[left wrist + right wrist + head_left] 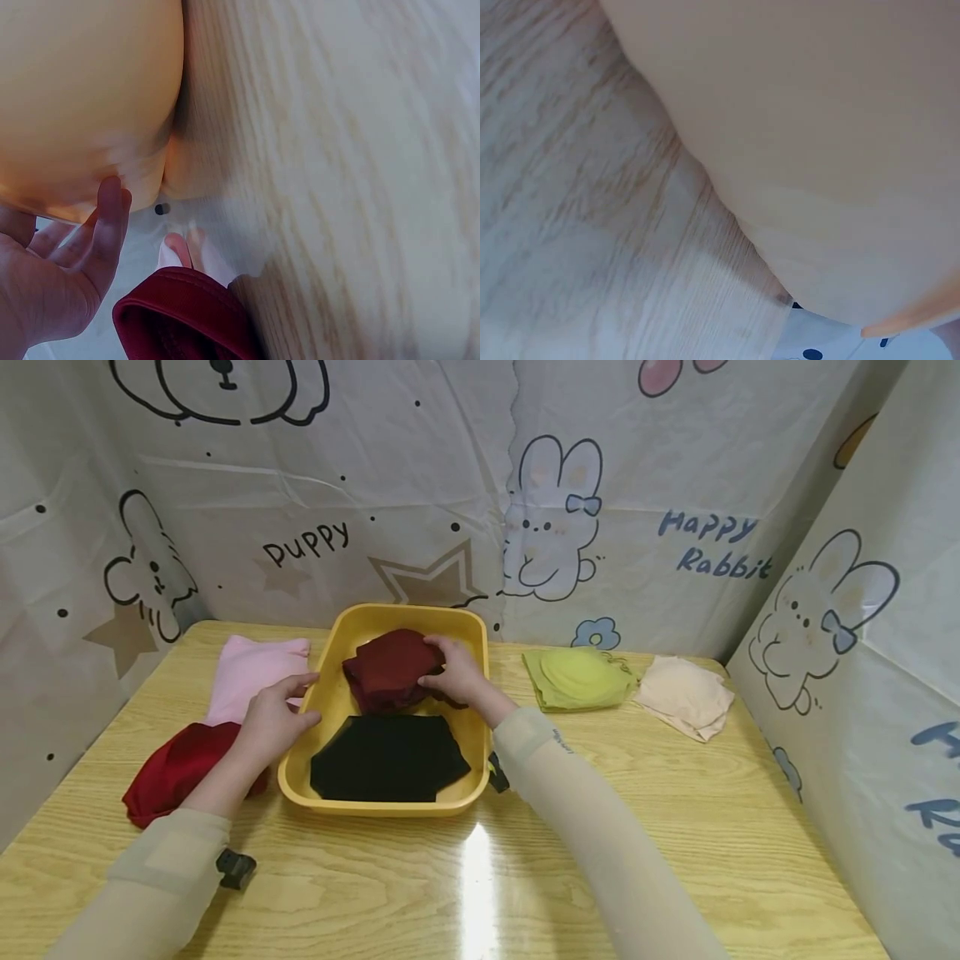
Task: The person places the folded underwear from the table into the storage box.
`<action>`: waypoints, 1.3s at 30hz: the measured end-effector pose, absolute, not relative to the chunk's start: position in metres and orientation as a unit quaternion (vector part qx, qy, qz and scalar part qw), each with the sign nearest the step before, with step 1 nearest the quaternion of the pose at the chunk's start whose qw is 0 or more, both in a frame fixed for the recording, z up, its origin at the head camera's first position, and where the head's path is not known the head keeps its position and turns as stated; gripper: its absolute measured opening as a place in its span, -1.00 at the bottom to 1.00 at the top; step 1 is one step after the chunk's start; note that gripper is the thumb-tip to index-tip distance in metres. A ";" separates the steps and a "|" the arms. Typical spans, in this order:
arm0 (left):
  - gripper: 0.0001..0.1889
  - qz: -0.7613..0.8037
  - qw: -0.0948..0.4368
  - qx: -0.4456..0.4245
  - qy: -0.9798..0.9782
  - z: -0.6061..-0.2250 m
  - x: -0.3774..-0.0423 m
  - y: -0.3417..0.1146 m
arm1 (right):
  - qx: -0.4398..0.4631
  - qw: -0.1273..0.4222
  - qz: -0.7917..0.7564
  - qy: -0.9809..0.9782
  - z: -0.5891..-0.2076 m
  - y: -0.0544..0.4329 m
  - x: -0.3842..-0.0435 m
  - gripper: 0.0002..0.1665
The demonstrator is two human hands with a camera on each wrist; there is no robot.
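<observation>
The maroon cloth (390, 664) is dark red and matte, folded into a soft, rounded bundle with several layers at its left side. It lies inside the yellow tray (382, 808), toward the tray's far edge. The right hand (459, 677) grasps its right side between thumb and fingers. In the tray's near half lies a black cloth (386, 760), flat and angular. The left hand (270, 718) is relaxed, with its fingers touching the tray's left wall and grasping nothing.

The tray stands near the far edge of the table (675, 827). Toward the far left corner lies a pink cloth (251, 668), and nearer, a bright red cloth (176, 768). A yellow-green cloth (577, 677) and a cream cloth (686, 693) lie toward the far right corner.
</observation>
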State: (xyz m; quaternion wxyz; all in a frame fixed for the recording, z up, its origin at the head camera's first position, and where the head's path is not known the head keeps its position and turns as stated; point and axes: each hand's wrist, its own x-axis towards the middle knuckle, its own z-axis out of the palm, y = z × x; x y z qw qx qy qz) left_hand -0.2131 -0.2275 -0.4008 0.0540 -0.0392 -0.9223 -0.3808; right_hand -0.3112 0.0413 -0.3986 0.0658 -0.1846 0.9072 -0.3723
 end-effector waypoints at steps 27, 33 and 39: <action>-0.40 -0.376 0.056 -0.035 -0.924 -0.404 -0.214 -0.228 | -0.172 0.120 -0.217 0.953 -0.372 0.035 -0.295 -0.31; -0.40 -0.375 0.055 -0.036 -0.925 -0.405 -0.215 -0.228 | -0.181 0.108 -0.204 0.956 -0.361 0.037 -0.291 -0.28; -0.40 -0.375 0.061 -0.038 -0.924 -0.405 -0.215 -0.229 | -0.206 0.099 -0.225 0.947 -0.351 0.041 -0.288 -0.28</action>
